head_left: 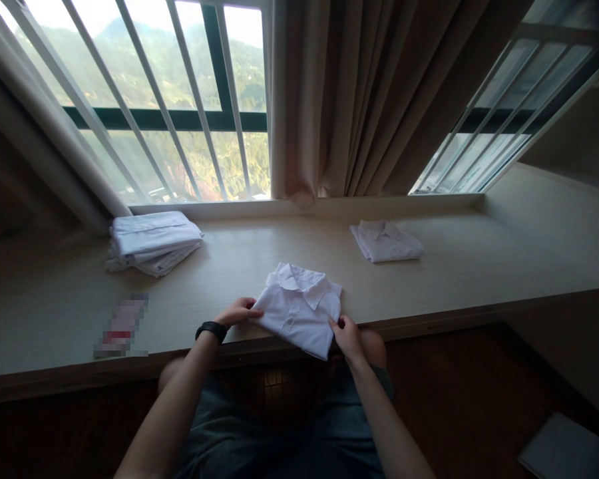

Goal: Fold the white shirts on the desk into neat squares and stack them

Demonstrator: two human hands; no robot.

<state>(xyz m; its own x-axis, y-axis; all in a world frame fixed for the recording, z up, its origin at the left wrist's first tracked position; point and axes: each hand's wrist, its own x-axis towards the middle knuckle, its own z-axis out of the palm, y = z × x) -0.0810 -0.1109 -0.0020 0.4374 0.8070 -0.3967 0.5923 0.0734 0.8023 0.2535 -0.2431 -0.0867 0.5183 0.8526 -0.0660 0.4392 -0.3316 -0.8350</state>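
Observation:
A folded white collared shirt (299,309) lies in front of me at the near edge of the table, its collar pointing away and its lower end reaching over the edge. My left hand (237,313), with a black watch on the wrist, pinches its left side between thumb and fingers. On the opposite side, my right hand (348,338) grips the lower right edge of the same shirt. Farther back on the right lies another folded white shirt (387,241). A stack of folded white shirts (154,239) sits at the back left.
The pale wooden table (469,266) runs along the window (180,120). A pixelated flat item (122,326) lies near its left front edge. Curtains (359,100) hang behind the table. On the dark floor at lower right is a pale flat object (569,449).

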